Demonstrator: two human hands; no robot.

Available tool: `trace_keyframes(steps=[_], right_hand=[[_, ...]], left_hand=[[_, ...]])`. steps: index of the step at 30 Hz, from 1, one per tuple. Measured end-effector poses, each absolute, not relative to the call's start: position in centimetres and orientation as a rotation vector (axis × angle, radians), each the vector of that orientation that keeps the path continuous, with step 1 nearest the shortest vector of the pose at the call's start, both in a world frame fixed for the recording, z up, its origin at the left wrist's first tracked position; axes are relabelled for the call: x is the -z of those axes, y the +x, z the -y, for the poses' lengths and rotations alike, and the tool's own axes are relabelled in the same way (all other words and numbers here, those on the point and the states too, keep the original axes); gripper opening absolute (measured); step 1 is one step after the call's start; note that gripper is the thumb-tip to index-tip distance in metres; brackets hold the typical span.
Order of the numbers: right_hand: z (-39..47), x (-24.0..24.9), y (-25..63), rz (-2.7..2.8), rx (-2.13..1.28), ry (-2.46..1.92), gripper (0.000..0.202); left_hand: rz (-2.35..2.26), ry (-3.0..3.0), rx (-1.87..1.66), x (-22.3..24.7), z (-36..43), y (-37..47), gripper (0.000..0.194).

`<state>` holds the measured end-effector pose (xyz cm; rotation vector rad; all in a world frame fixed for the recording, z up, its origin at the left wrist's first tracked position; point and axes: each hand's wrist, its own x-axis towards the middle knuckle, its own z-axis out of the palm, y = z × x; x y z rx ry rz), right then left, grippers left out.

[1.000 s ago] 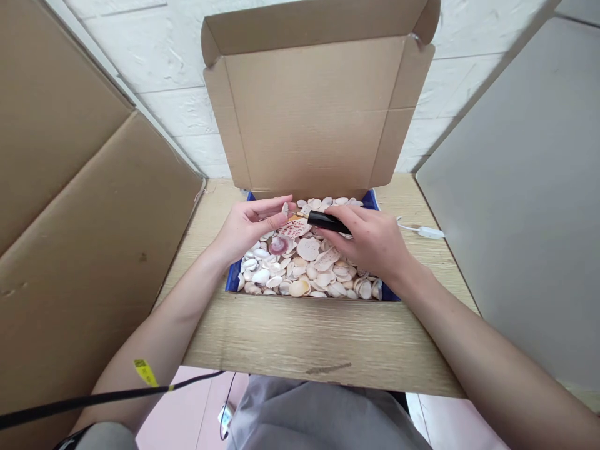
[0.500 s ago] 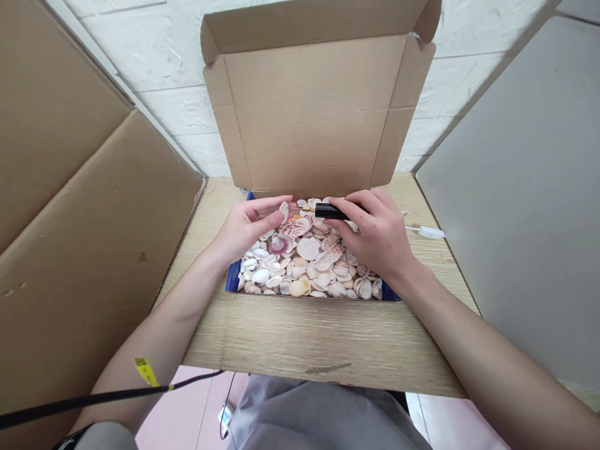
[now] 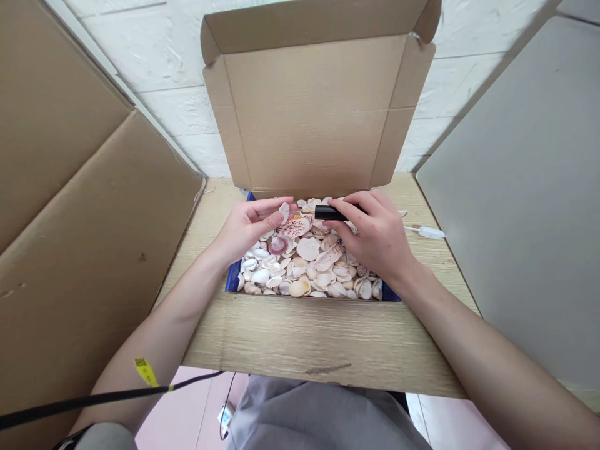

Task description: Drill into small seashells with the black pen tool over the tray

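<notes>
- Over the box (image 3: 234,279), in the head view, both my forearms slant inward from the lower corners and my hands nearly meet above its far half.
- My left hand (image 3: 248,224) comes in from the left, fingers stretched out to the right and thumb beneath them, pinching a shell (image 3: 284,213).
- My right hand (image 3: 377,232) is back upward, fingers curled over the tool (image 3: 329,212) and thumb below, grasping it by its handle; its tip points left at the shell. Whether tip and shell touch, I cannot tell.
- The handle is smooth, black and round like a thick pen, with a thin gold-coloured tip.
- The box has blue sides and is full of shells. Its lid (image 3: 309,119) stands open behind, plain brown cardboard with creased flaps and rounded corners.
- Pale streaked wood grain covers the table (image 3: 328,331), marked by a dark smear near the front edge; the wall (image 3: 173,94) behind is white and brick-patterned.
- The shell I hold is small, pale and ribbed, standing on edge at my fingertips.
- Below it lie a red-speckled fan (image 3: 295,228), a purple-rimmed shell (image 3: 278,244) and a flat, dotted white disc (image 3: 308,249).
</notes>
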<state>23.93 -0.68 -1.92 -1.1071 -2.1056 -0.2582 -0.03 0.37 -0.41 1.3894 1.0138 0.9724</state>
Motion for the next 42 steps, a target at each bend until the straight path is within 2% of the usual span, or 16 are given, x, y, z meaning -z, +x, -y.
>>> trace_keyframes(steps=[17,23,26,38,42], right_hand=[[0.75,1.90,23.96,2.095,0.266,-1.114,0.022],[0.72,1.91,24.00,2.065,0.333,-1.095,0.021],[0.69,1.93,24.00,2.046,0.338,-1.097,0.022],[1.09,1.73,23.83,2.218,0.179,-1.329,0.033],[1.19,1.71,23.83,2.212,0.187,-1.288,0.036]], left_hand=[[-1.020,1.408,-0.952,0.51,-0.41,-0.13,0.044],[-0.994,1.471,-0.897,0.52,-0.45,-0.35,0.036],[-0.962,1.458,-0.853,0.63,-0.45,-0.50,0.038],[-0.870,1.398,-0.915,0.78,-0.54,-0.72,0.034],[-0.893,1.390,-0.930,0.81,-0.60,-0.74,0.034]])
